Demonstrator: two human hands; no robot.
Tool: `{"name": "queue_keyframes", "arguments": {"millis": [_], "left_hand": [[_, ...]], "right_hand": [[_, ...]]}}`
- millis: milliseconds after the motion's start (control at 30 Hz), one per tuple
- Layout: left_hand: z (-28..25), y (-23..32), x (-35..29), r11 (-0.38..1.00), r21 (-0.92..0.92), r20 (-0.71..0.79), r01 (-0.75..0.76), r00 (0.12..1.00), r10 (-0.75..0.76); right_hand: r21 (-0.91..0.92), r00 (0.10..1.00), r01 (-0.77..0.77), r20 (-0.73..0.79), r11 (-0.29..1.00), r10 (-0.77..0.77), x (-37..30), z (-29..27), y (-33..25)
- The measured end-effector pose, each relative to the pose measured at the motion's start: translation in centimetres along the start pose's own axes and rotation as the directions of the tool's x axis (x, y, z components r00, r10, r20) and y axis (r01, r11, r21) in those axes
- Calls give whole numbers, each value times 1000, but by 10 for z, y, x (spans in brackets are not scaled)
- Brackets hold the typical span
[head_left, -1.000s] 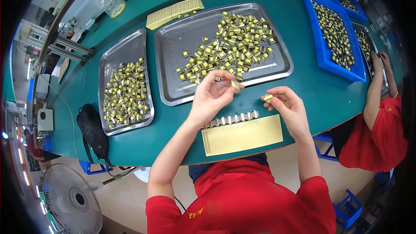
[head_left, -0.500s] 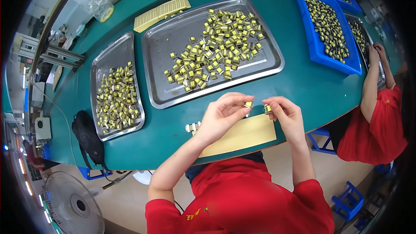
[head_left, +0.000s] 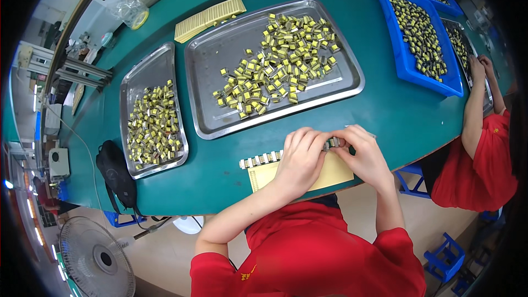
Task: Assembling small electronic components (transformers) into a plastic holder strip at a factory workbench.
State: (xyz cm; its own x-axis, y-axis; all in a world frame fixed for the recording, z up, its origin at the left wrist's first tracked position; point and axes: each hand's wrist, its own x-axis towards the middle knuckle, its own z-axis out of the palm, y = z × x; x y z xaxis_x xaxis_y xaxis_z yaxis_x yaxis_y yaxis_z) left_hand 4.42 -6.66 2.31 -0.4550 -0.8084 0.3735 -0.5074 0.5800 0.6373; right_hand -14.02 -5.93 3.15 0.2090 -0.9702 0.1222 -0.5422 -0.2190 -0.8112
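My left hand [head_left: 301, 160] and my right hand [head_left: 362, 155] meet over the far edge of a yellow card sheet [head_left: 264, 177] at the table's front. Their fingertips close from both sides on small transformers [head_left: 333, 143], whose grey metal sides show between them. How many each hand grips is hidden by the fingers. Further small transformers stand in a row [head_left: 261, 159] along the sheet's far edge, left of my left hand. Behind my hands, a large metal tray [head_left: 220, 124] holds a pile of yellow-wrapped transformers [head_left: 286, 66].
Left stands a narrower metal tray [head_left: 144, 66] of transformers, with a black bag [head_left: 115, 170] in front. Yellow slotted sheets [head_left: 209, 18] lie behind the large tray. A blue bin [head_left: 404, 60] of transformers is at right, near a co-worker's arms [head_left: 473, 104]. A fan [head_left: 96, 258] stands lower left.
My hands have come together and lowered to the sheet's far edge. The transformers pinched apart in each hand are now at the row. The view has shifted slightly.
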Motion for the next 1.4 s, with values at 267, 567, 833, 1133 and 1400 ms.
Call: {"name": "queue_keyframes", "arguments": {"millis": [267, 567, 833, 1133, 1400], "left_hand": [[2, -2, -3, 998, 11, 42, 65, 997, -65], [0, -10, -8, 989, -71, 67, 129, 990, -124], [-3, -11, -11, 989, -102, 43, 112, 993, -108], [-20, -11, -11, 991, -14, 114, 137, 984, -134], [-25, -14, -10, 995, -36, 105, 90, 991, -85]], "right_hand": [[-92, 996, 46, 81, 995, -39, 4, 3, 1], [-127, 990, 74, 132, 989, -57, 7, 0, -3], [-170, 986, 100, 145, 980, -76, 7, -1, -3], [-190, 985, 122, 144, 974, -95, 8, -1, -4], [-220, 975, 154, 192, 963, -112, 13, -9, -9]]}}
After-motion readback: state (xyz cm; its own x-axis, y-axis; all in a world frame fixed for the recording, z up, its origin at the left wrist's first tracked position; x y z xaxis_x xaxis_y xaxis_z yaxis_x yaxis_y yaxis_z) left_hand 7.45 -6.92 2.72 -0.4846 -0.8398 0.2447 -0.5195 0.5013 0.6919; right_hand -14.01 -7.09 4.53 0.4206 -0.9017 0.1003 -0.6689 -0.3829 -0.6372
